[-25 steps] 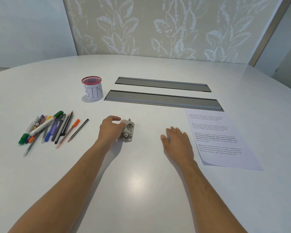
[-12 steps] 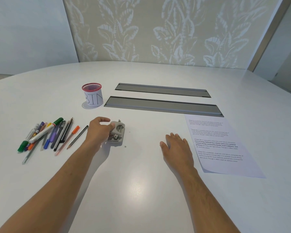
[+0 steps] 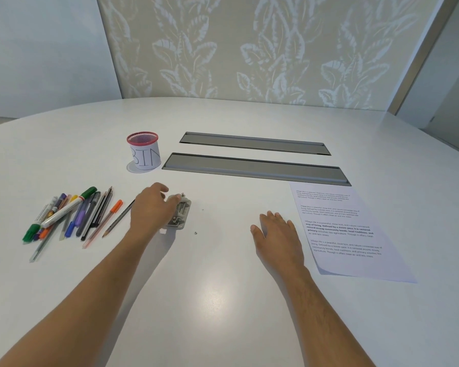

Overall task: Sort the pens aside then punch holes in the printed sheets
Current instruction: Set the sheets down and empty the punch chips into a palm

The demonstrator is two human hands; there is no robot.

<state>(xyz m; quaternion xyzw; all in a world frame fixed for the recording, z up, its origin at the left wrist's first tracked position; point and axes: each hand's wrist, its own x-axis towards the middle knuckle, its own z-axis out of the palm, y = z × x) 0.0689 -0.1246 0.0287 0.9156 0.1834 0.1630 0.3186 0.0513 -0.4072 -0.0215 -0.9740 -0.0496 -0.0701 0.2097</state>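
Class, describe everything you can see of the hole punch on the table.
The hole punch is small and grey, apparently metal, with a flat base, a raised lever and a shiny fitting at its near end. It sits flat on the white table, between the pens and the printed sheet. The left hand grips its left side. No paper is in it.

- The left hand (image 3: 154,207) grips a small grey metal hole punch (image 3: 180,214) on the white rounded surface (image 3: 223,300).
- The right hand (image 3: 277,234) lies flat, fingers straight, just left of the white printed paper sheet (image 3: 347,231).
- A loose pile of coloured pens and pencils (image 3: 74,215) lies left of the punch.
- A red mesh cup labelled "BIN" (image 3: 143,151) stands behind, beside two grey recessed slot covers (image 3: 255,169).
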